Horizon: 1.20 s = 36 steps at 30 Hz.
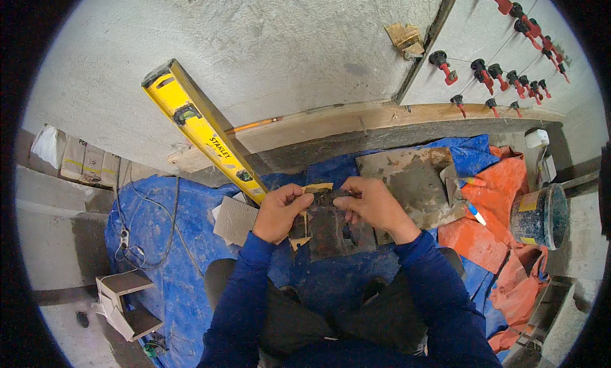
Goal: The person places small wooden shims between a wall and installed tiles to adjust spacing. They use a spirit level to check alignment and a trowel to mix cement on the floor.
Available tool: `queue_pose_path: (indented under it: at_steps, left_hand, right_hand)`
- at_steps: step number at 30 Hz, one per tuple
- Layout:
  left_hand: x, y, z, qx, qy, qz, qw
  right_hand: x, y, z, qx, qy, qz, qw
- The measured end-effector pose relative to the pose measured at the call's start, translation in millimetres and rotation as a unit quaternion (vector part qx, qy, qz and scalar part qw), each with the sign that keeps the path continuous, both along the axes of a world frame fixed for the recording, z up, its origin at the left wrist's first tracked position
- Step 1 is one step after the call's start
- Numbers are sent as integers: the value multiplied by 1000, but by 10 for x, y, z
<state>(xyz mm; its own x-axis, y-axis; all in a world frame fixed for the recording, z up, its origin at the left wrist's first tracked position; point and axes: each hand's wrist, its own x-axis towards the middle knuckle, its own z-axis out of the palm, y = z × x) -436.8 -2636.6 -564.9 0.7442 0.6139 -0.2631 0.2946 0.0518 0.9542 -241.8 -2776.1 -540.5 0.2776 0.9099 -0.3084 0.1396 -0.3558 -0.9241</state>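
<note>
Left hand (278, 214), right hand (375, 209) near each other, both curled; grip possibly pinching.

Spirit level (207, 135) coloured yellow | blue tarp (153, 206) smeared whitish | small sheet (356, 242) blotched dark grey | sheeting (474, 244) coloured orange | clips (485, 81) split red and black | sleeves (240, 304) coloured navy

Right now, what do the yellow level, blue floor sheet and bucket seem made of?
Yellow level: probably painted metal, given its smooth, straight faces. Blue floor sheet: likely plastic tarpaulin, slightly shiny, with creases. Bucket: probably plastic from its thick rim, finish dulled by smears.
</note>
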Motion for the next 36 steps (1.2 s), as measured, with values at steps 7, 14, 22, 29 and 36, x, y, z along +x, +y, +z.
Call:
queue_pose_path:
  at_steps: [7, 14, 22, 29, 36]
  left_hand:
    - [-54, 1, 177, 44, 33, -67, 996]
    - [11, -199, 29, 114, 33, 12, 993]
    - [141, -403, -189, 245, 37, 102, 963]
    - [200, -418, -301, 320, 84, 121, 936]
    - [114, -217, -179, 139, 42, 109, 983]
  right_hand:
    - [-37, -1, -36, 38, -26, -21, 999]
    - [-167, 86, -256, 90, -218, -69, 969]
    - [-288, 149, -439, 113, -332, -104, 931]
    - [-421, 257, -498, 93, -374, -88, 919]
    - [-527, 126, -193, 155, -288, -52, 943]
